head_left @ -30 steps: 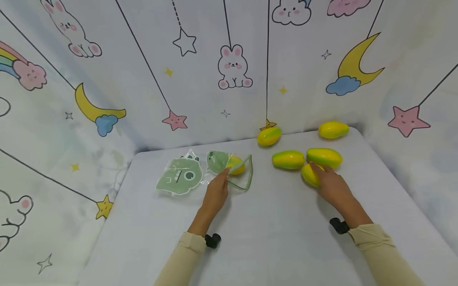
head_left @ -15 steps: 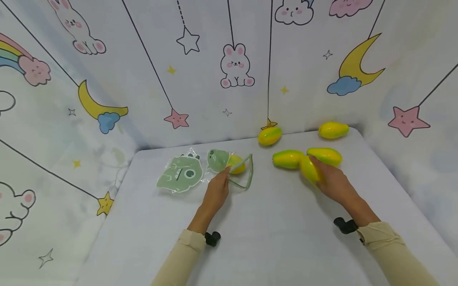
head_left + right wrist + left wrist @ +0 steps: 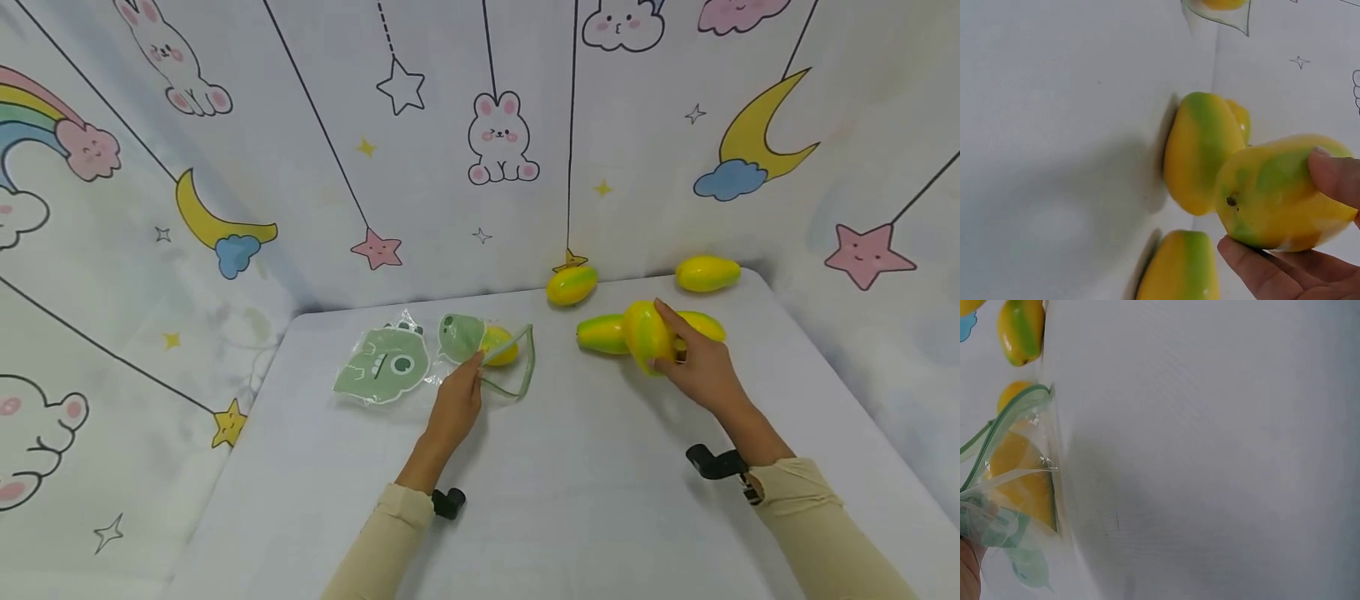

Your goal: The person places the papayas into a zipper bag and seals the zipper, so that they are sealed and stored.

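My left hand [image 3: 456,400] pinches the green-edged mouth of a clear plastic bag [image 3: 384,367] printed with green dinosaurs, and the mouth gapes toward the right. Inside the bag lies a yellow-green papaya [image 3: 498,343], seen through the plastic in the left wrist view too. Over on the right, my right hand [image 3: 705,367] grips another papaya [image 3: 1272,194], thumb on one side and fingers on the other. This held fruit is raised above the table, and its dark stem spot shows in the right wrist view. Behind it are two more papayas, a left one [image 3: 600,334] and a partly hidden right one [image 3: 705,325].
Two papayas lie along the back of the white table [image 3: 540,483], one near the middle [image 3: 572,286] and one at the right corner [image 3: 708,273]. A white cloth backdrop [image 3: 420,183] with cartoon drawings rises right behind the table's back edge.
My right hand has lifted its papaya off the table and tilted it more upright, so it now overlaps the two behind it. My left hand has kept its hold on the bag's mouth.
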Available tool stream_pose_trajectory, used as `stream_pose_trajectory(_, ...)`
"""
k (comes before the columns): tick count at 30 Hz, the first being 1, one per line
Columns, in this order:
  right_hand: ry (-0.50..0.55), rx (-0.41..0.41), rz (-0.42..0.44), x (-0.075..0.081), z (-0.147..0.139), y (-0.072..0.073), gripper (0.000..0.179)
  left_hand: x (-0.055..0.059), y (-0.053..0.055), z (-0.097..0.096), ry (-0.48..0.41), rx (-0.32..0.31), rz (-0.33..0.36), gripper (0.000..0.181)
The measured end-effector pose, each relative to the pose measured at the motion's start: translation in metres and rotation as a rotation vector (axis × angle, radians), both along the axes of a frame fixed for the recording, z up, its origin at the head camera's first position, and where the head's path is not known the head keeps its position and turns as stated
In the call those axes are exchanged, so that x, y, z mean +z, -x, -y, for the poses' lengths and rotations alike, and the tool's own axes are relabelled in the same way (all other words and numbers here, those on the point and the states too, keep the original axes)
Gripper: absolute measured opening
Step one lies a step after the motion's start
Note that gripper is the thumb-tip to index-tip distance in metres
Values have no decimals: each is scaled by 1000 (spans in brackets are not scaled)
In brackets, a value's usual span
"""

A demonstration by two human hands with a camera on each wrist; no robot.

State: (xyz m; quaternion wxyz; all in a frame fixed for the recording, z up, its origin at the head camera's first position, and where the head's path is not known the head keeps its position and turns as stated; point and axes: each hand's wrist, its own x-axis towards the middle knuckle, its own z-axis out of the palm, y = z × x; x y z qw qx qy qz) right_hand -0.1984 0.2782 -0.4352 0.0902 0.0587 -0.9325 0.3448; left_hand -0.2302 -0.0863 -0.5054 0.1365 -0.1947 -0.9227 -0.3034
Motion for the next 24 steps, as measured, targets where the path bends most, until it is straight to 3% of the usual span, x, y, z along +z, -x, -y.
stream_pose_trajectory(12,33,5,-6,-4,0,-1,88,-2,-3,-3,1,-5,28,38)
stream_pose_trajectory(24,68,101,31,-14,24,7,88,-4,-5,-2,-15,-15,6,38)
